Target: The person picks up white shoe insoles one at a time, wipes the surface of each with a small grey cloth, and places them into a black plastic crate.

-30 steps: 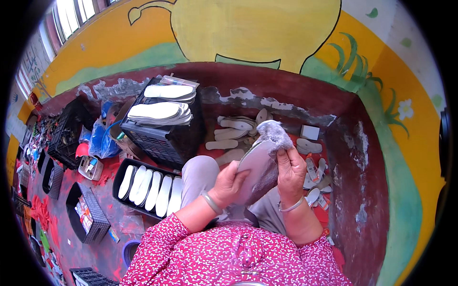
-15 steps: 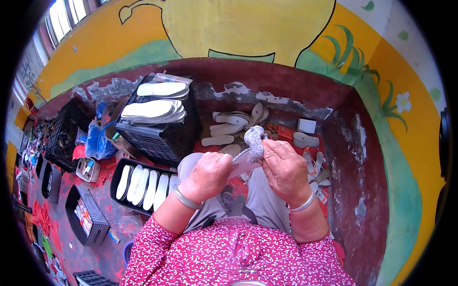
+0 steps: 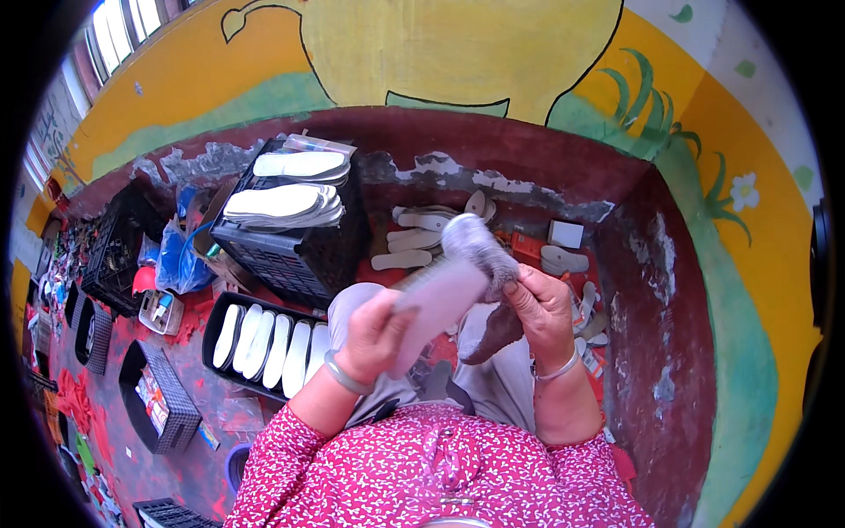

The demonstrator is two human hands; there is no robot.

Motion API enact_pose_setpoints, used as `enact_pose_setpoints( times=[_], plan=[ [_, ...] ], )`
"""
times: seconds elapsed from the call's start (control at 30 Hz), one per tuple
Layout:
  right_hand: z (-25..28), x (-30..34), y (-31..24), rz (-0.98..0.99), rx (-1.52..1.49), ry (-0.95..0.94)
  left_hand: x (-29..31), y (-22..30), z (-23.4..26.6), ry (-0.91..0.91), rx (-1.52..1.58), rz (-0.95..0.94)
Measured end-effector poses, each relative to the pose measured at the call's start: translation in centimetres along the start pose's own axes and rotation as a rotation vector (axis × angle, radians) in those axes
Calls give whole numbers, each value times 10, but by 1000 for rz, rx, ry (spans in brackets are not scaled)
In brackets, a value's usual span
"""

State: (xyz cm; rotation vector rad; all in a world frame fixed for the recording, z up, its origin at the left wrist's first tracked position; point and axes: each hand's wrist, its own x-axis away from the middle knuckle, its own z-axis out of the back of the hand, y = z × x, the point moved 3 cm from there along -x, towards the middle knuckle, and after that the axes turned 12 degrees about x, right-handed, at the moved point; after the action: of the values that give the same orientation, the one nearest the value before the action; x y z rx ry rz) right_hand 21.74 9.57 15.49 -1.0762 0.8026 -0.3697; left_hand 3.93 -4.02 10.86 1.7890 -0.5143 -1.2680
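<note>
My left hand is closed on the edge of a pale, flat insole, which is held tilted over my lap and blurred by motion. Thumb and fingers of my right hand pinch a grey fuzzy fabric piece, shaped like a slipper upper. Below that pinch hangs a darker grey flap with a pale patch; whether it is part of the same piece I cannot tell. The insole and the fuzzy piece overlap in view, and I cannot tell whether they are joined.
At left, a black bin holds a row of white insoles. Stacked white insoles lie on a black crate behind it. Loose grey soles lie by the wall, with a white box nearby. A patterned basket stands on the floor.
The insole has swung up into fuller view as my left hand moved left and down. The grey piece now looks stretched out, with the dark flap showing beneath my right hand.
</note>
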Motion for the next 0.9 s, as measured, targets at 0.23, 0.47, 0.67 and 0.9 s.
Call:
enact_pose_setpoints(
  times=[0.23, 0.47, 0.67, 0.9],
  plan=[
    [5, -5, 21, -188, -436, 106, -4, -8, 18, 81, 415, 215],
    [-24, -33, -17, 26, -355, 147, 8, -18, 2, -2, 571, 423],
    [-52, -33, -19, 379, 364, 246, 3, -19, -8, 110, 703, 488],
    [-60, -33, 8, 246, 314, 264, 2, -27, -12, 210, 767, 475]
  ],
)
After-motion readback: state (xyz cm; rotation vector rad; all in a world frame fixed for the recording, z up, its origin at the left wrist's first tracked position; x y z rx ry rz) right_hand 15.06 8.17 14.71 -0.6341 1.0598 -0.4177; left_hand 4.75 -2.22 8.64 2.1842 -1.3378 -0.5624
